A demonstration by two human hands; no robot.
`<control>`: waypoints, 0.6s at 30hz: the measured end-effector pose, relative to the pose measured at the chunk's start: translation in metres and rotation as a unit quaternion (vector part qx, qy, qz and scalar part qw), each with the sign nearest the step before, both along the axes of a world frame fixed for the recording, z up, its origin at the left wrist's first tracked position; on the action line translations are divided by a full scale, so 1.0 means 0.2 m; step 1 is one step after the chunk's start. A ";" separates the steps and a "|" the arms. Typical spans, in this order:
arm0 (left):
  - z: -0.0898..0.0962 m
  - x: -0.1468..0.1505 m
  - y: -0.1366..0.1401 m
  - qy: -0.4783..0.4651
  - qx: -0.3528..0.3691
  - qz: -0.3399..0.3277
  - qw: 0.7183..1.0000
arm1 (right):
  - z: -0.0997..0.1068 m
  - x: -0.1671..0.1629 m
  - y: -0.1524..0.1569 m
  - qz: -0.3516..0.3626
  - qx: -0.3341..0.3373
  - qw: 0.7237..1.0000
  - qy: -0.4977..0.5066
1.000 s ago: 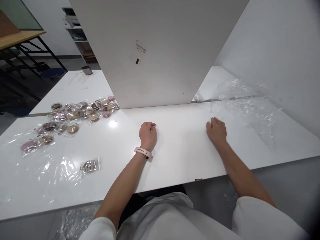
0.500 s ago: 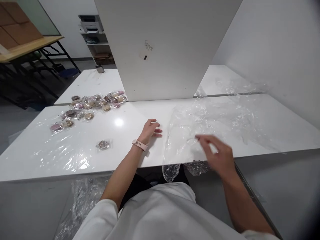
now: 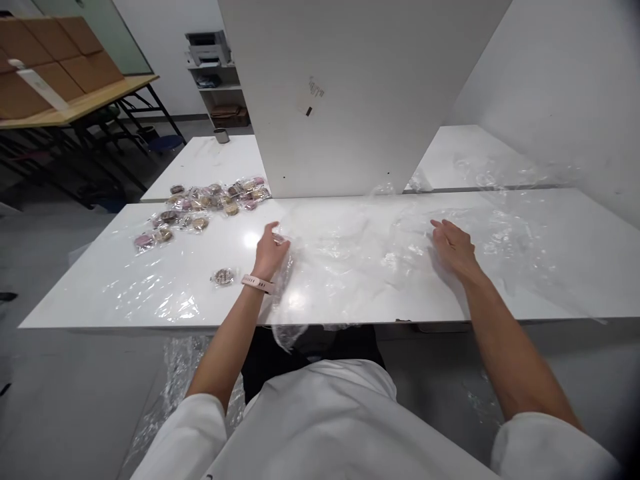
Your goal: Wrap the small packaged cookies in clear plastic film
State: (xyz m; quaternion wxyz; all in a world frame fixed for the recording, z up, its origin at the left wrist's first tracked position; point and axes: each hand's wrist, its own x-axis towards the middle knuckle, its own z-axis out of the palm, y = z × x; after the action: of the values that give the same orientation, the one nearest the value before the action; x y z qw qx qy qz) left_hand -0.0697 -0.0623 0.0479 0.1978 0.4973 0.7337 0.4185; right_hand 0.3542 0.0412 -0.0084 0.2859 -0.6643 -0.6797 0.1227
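A thin sheet of clear plastic film (image 3: 340, 250) lies wrinkled across the white table, with one corner hanging over the front edge. At its left edge, my left hand (image 3: 271, 253) has its fingers closed on the film; a pale pink band circles that wrist. My right hand (image 3: 453, 247) is farther right over the film, fingers curled together in a pinch on it. Left of my left hand lies a single wrapped cookie-like disc (image 3: 223, 277), brown and patterned. Several more wrapped round pieces (image 3: 200, 200), brown, tan and pink, lie grouped at the back left.
A tall white panel (image 3: 350, 100) stands at the table's back edge. More clear film (image 3: 160, 300) covers the table's left part and hangs down in front. A small grey cup (image 3: 221, 136) stands on the farther table. Cardboard boxes (image 3: 50, 60) sit on a wooden table.
My left hand has moved left, and the film's left edge with it. My right hand has moved forward, away from my body. The view has shifted slightly.
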 end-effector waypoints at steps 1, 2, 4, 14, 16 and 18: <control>0.03 -0.04 -0.03 0.065 0.013 0.028 0.997 | -0.02 0.07 0.05 -0.011 -0.031 0.999 -0.034; 0.05 -0.06 -0.07 0.129 0.033 0.048 0.990 | -0.04 0.13 0.09 -0.022 -0.052 0.997 -0.053; 0.08 -0.03 -0.18 0.225 0.110 0.066 0.966 | -0.06 0.22 0.14 -0.048 -0.063 0.995 -0.057; -0.18 0.41 -0.48 0.209 -0.039 -0.404 0.890 | 0.22 -0.54 -0.20 0.289 0.060 0.955 -0.014; -0.13 0.39 -0.44 0.163 -0.033 -0.406 0.898 | 0.16 -0.74 -0.23 0.401 -0.004 0.913 -0.078; -0.06 0.29 -0.42 0.148 0.006 -0.341 0.928 | 0.08 -0.83 -0.21 0.411 -0.040 0.900 -0.142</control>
State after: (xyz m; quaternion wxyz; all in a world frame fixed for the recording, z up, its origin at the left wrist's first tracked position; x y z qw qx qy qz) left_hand -0.0111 -0.1460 0.0354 0.2147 0.7747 0.5388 0.2518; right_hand 0.1875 -0.0001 0.0069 0.0837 -0.3469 -0.9202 0.1608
